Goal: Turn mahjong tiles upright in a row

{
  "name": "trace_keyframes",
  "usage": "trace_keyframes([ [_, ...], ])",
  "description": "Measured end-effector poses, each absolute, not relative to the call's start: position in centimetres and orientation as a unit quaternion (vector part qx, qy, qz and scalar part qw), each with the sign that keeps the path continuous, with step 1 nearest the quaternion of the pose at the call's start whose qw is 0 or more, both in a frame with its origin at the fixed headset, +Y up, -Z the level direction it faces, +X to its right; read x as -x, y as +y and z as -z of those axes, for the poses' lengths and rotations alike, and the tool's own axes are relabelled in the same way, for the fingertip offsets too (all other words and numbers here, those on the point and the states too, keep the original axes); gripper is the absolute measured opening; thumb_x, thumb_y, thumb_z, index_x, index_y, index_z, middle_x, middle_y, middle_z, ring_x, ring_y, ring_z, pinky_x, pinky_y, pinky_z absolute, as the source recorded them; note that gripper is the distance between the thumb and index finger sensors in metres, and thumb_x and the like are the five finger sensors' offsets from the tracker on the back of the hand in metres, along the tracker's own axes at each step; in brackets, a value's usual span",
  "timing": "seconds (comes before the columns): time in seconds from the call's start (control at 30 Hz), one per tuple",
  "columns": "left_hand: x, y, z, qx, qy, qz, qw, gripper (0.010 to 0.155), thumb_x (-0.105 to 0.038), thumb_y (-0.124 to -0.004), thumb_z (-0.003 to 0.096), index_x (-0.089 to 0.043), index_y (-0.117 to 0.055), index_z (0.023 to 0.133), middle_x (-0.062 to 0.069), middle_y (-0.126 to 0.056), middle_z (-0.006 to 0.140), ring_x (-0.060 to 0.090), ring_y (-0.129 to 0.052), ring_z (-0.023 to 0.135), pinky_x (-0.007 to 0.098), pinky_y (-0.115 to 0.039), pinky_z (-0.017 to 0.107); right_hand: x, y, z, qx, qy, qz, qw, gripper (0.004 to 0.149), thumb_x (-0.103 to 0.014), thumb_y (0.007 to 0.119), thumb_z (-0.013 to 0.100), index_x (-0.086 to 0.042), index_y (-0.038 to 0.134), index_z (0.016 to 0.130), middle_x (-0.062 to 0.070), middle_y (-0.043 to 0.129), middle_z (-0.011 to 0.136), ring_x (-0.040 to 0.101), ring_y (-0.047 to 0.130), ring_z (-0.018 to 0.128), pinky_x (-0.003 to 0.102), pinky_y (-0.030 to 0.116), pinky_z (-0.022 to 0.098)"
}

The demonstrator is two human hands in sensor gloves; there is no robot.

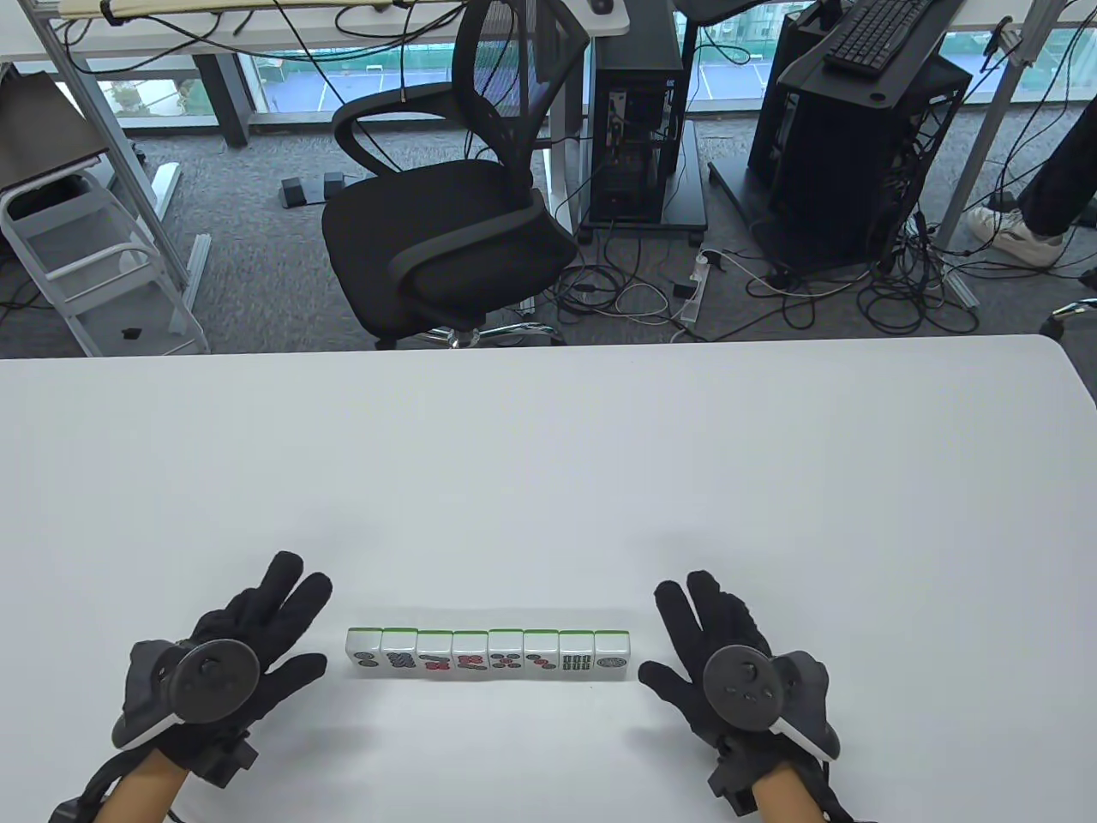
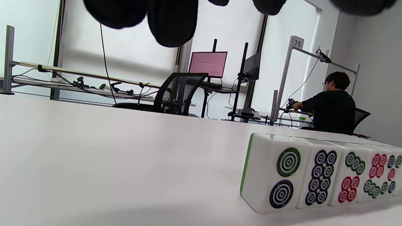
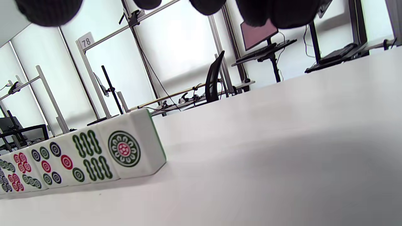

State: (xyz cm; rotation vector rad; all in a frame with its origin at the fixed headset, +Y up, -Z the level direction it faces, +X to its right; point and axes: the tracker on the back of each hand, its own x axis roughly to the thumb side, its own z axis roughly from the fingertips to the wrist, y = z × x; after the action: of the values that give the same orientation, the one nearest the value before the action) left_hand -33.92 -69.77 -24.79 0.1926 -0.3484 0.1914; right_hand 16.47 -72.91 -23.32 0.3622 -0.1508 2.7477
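A white worktop [image 1: 548, 463] fills the lower half of the table view; its far edge runs straight across and its right far corner is rounded. Behind it a black office chair [image 1: 446, 223] is seen on grey carpet.

The left hand [image 1: 231, 664] is laid flat on the worktop near the bottom edge, palm down, fingers extended and spread, nothing gripped. A round black tracker [image 1: 210, 681] is strapped to its back. The right hand [image 1: 728, 660] is laid in the same manner on the opposite side, fingers extended, nothing gripped, with its own tracker [image 1: 741, 686] on the back.

Between the two hands a row of mahjong tiles [image 1: 488, 654] is placed, eight in number, side by side and touching, parallel to the near edge. Each end of the row is near a hand but apart from it. The tiles are white with a green back layer, which is seen as a thin strip along the far top edge. The tiles stand upright, with the printed faces turned toward the person.

In the left wrist view the leftmost tile [image 2: 271, 177] shows one green and one black ringed circle; the next tile [image 2: 320, 179] carries eight dark circles. In the right wrist view the rightmost tile [image 3: 128, 149] shows one large ornate circle with a red centre, and the tile beside it [image 3: 89, 155] shows green bamboo-style strokes.
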Motion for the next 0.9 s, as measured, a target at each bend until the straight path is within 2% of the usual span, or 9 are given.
trace_keyframes([
  [0.17,34.8,-69.5,24.1,-0.131,-0.161,-0.111,0.972,0.078,-0.069,-0.064,0.032,-0.053,-0.032,0.102,-0.018,-0.012,0.118,0.026,-0.032,0.115,0.055,-0.04,0.083,-18.4,-72.3,21.8,-0.121,-0.139,-0.97,0.159,0.078,-0.064,0.057,0.045,-0.039,0.012,0.104,0.007,-0.001,0.113,0.051,0.007,0.094,0.069,0.024,0.072],
  [0.27,35.2,-69.6,24.0,-0.14,-0.149,-0.108,0.973,0.081,-0.071,-0.063,0.0306,-0.055,-0.025,0.101,-0.022,-0.001,0.115,0.021,-0.01,0.117,0.057,-0.021,0.087,-18.8,-72.5,21.7,-0.116,-0.15,-0.968,0.162,0.079,-0.064,0.058,0.045,-0.042,0.007,0.101,0.004,-0.009,0.11,0.048,-0.005,0.092,0.07,0.012,0.069],
  [0.37,35.7,-69.9,23.8,-0.146,-0.139,-0.107,0.974,0.083,-0.073,-0.062,0.03,-0.057,-0.02,0.1,-0.026,0.007,0.112,0.016,0.003,0.115,0.056,-0.011,0.087,-18.8,-72.6,21.7,-0.115,-0.16,-0.969,0.153,0.079,-0.064,0.058,0.045,-0.045,0.003,0.099,0.001,-0.014,0.108,0.045,-0.012,0.091,0.07,0.006,0.067],
  [0.5,36.1,-70.2,23.9,-0.143,-0.129,-0.109,0.975,0.084,-0.074,-0.06,0.0293,-0.058,-0.016,0.099,-0.027,0.012,0.109,0.014,0.012,0.112,0.055,-0.003,0.085,-18.5,-72.3,21.3,-0.121,-0.18,-0.966,0.141,0.078,-0.065,0.056,0.044,-0.047,0.001,0.097,-0.001,-0.017,0.106,0.042,-0.017,0.089,0.069,0.001,0.065],
  [0.9,35.1,-70.0,23.4,-0.143,-0.143,-0.078,0.976,0.085,-0.075,-0.059,0.0296,-0.058,-0.015,0.099,-0.026,0.013,0.109,0.016,0.013,0.112,0.057,0.0,0.084,-18.8,-71.6,20.9,-0.115,-0.218,-0.956,0.157,0.076,-0.065,0.053,0.045,-0.047,0.001,0.096,-0.002,-0.018,0.105,0.042,-0.018,0.089,0.069,0.0,0.064],
])
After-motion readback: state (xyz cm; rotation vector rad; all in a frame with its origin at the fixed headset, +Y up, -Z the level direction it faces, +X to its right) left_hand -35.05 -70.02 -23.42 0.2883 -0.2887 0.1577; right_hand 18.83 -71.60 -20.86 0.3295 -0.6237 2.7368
